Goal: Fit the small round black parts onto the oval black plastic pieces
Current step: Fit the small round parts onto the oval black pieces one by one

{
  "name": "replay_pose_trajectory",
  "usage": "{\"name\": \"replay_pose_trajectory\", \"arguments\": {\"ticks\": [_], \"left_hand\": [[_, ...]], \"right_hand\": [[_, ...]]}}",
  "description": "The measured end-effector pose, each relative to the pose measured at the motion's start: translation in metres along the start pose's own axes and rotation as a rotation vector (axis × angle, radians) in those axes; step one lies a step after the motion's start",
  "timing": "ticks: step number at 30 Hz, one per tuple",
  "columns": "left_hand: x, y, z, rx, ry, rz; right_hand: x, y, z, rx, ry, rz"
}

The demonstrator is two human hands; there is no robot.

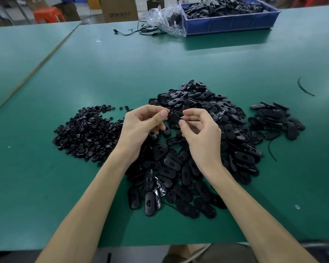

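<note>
Both my hands meet above the big heap of oval black pieces (198, 149) at the middle of the green table (122, 73). My right hand (199, 133) pinches one oval black piece (174, 118) between thumb and fingers. My left hand (142, 126) has its fingers curled with thumb and forefinger tips at the left end of that piece; whether a small round part sits between them is hidden. A pile of small round black parts (87, 131) lies to the left. A smaller stack of oval pieces (275, 120) lies to the right.
A blue bin (230, 21) full of black parts stands at the back right, with a crumpled clear plastic bag (165, 18) and a black cable (137, 32) beside it. Loose black strips (304, 88) lie at the right. Cardboard boxes stand beyond the table.
</note>
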State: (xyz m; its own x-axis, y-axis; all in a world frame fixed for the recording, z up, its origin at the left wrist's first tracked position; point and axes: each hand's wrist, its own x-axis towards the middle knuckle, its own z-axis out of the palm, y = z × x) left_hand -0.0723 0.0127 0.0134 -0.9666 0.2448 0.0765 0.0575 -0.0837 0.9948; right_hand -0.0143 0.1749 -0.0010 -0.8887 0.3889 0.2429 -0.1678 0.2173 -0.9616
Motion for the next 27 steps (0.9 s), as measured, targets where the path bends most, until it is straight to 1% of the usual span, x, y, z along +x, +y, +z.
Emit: {"name": "replay_pose_trajectory", "arguments": {"ticks": [4, 15, 27], "left_hand": [[0.0004, -0.0011, 0.0013, 0.075, 0.014, 0.001], [0.0017, -0.0063, 0.0038, 0.245, 0.009, 0.098], [-0.0005, -0.0043, 0.008, 0.347, 0.008, 0.13]], "right_hand": [[0.0005, 0.0002, 0.0, 0.009, -0.002, 0.012], [-0.0001, 0.0011, 0.0001, 0.0, -0.006, 0.014], [-0.0019, -0.0017, 0.0001, -0.012, -0.036, -0.014]]}}
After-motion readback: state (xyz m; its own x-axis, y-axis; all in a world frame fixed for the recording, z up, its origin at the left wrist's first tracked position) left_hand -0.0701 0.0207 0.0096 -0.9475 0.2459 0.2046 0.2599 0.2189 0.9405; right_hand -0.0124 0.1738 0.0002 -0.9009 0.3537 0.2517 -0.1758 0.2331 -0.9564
